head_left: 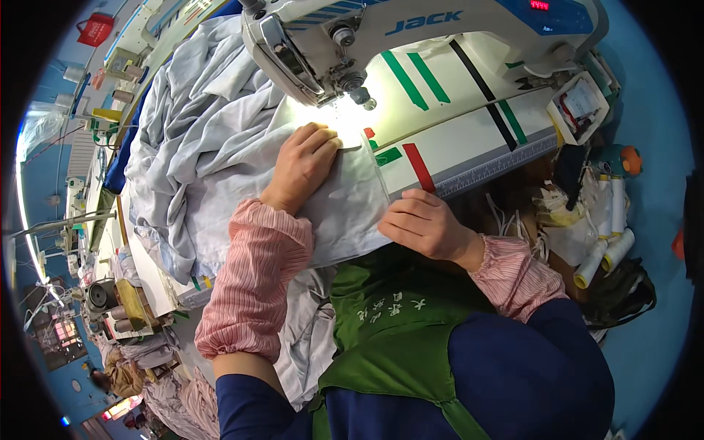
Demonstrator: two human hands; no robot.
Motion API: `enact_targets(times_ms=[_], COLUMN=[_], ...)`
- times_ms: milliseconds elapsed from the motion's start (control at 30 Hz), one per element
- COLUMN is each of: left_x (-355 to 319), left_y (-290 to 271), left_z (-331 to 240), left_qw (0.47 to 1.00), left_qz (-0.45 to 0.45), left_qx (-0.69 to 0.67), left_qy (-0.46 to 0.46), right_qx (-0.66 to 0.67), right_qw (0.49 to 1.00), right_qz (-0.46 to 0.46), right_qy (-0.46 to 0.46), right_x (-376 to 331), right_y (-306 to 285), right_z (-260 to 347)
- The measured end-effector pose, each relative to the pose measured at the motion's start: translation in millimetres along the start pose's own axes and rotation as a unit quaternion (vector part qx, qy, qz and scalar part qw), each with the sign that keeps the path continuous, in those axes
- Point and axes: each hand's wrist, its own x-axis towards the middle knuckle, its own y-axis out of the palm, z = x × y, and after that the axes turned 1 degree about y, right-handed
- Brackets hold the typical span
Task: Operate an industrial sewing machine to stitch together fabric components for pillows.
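Note:
My left hand (304, 165) lies flat, fingers together, pressing pale blue-grey fabric (213, 147) onto the white sewing table (469, 139), just in front of the presser foot (359, 94) of the white sewing machine (411, 33). My right hand (425, 224) pinches the fabric's near edge at the table's front, next to a red tape strip (419, 167). Both forearms wear pink striped sleeve covers. The needle area is brightly lit, and the stitch line is hidden in glare.
The fabric piles up to the left and hangs into my lap over a green apron (389, 345). Green, black and red tape marks cross the table. A small tray (579, 106) sits at the right, white thread cones (609, 242) below it. Other sewing stations stand far left.

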Motion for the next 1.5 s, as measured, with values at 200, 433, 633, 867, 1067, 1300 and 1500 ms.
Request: enact_targets(times_ms=[200, 433, 633, 867, 1067, 1300, 1500], left_x=[2, -3, -5, -2, 0, 1, -16], left_y=[0, 8, 6, 6, 9, 9, -43], left_z=[19, 28, 24, 26, 43, 62, 9], left_qw=[0.999, 0.997, 0.995, 0.996, 0.998, 0.993, 0.98], left_qz=[0.029, 0.001, 0.021, 0.029, 0.022, 0.072, 0.125], left_qx=[-0.031, -0.004, 0.0, 0.005, 0.042, 0.096, -0.007], left_qy=[-0.03, -0.079, -0.099, -0.085, -0.052, -0.015, -0.152], right_qx=[0.097, 0.091, 0.089, 0.083, 0.052, 0.019, 0.039], right_qw=[0.993, 0.994, 0.994, 0.994, 0.995, 0.995, 0.993], right_qz=[-0.009, 0.007, 0.011, 0.018, 0.011, 0.005, 0.006], right_qy=[0.062, 0.065, 0.068, 0.073, 0.083, 0.102, 0.108], right_x=[5, 2, 4, 5, 18, 30, 23], right_y=[-6, -5, -4, -3, -3, 2, 3], right_z=[1, -1, -1, -1, -3, -13, -24])
